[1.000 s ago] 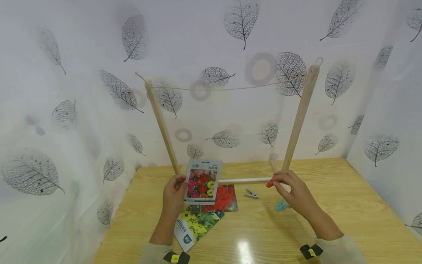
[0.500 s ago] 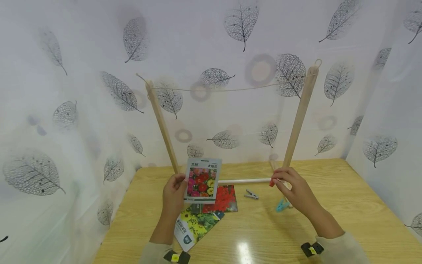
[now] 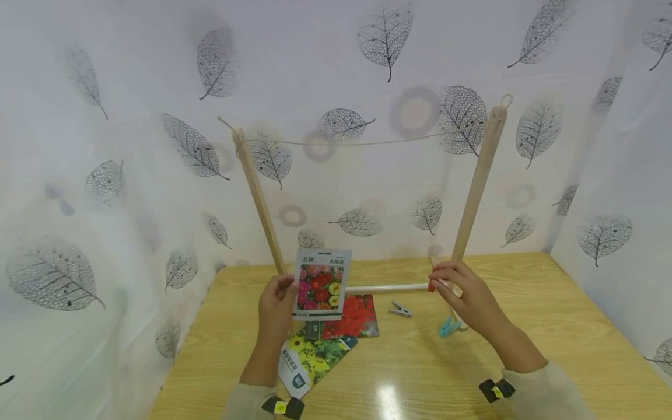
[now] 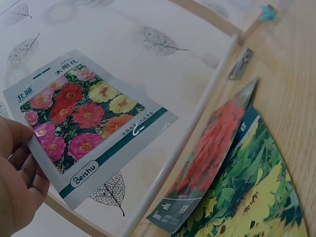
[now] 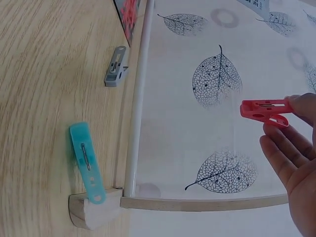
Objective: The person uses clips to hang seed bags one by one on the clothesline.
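Note:
A seed packet (image 3: 321,286) with pink, red and yellow flowers is pinched at its left edge by my left hand (image 3: 275,309). In the left wrist view the packet (image 4: 84,123) faces up, thumb over its edge. My right hand (image 3: 469,300) pinches a red clothespin (image 5: 264,111) by its handle end, jaws pointing away from the fingers. Below the held packet, a red-flower packet (image 3: 359,318) and a yellow-flower packet (image 3: 317,361) overlap on the table. A grey clothespin (image 3: 401,309) lies to their right, and a blue clothespin (image 3: 448,328) lies under my right hand.
Two wooden posts, left (image 3: 257,198) and right (image 3: 480,181), rise from the table (image 3: 388,356). A thin string (image 3: 362,143) spans their tops. A white rod (image 3: 388,288) joins them low down. Behind hangs a leaf-patterned curtain (image 3: 341,181).
My left hand has raised the packet very slightly. The right hand has shifted a little up and left, and the red clothespin has turned in its fingers.

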Demonstrator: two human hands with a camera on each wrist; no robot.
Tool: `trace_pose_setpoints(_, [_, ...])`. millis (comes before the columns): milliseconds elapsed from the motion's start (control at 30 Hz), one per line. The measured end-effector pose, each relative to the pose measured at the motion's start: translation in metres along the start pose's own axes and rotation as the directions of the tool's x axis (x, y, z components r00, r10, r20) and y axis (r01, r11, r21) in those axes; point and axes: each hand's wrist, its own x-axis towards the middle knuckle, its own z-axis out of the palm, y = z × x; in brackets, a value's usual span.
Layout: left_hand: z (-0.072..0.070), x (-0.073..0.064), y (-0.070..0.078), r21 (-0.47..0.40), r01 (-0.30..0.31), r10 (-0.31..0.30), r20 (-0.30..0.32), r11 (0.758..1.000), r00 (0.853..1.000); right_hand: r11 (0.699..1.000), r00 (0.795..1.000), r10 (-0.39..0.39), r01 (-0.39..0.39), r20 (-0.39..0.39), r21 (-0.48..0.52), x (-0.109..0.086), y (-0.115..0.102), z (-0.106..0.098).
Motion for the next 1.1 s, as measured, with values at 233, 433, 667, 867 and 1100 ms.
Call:
trace_pose_setpoints(233, [0.000,0.001,0.003,-0.006,-0.016,0.016,-0.017,1.000,1.000,1.000,1.000,-0.009,0.009,-0.003,0.007,0.006,-0.002,-0.001])
trace_pose_setpoints(433, [-0.002,0.001,0.005,-0.005,-0.043,0.043,-0.011,0.999,0.999,1.000,0.999,-0.028,0.028,-0.027,0.004,0.011,-0.005,-0.003])
trace_pose_setpoints(667, [-0.001,0.003,0.005,-0.018,-0.064,0.064,-0.018,0.998,0.998,0.998,0.998,-0.059,0.060,-0.032,0.011,0.018,-0.007,-0.004])
trace_pose_setpoints(867, [0.000,0.003,0.004,-0.027,-0.083,0.082,-0.020,0.996,0.996,0.993,0.992,-0.113,0.114,-0.054,0.019,0.024,-0.008,-0.004])
trace_pose_setpoints(1100, [0.000,0.003,0.003,-0.030,-0.085,0.085,-0.018,0.996,0.996,0.990,0.989,-0.135,0.136,-0.058,0.021,0.030,-0.009,-0.005])
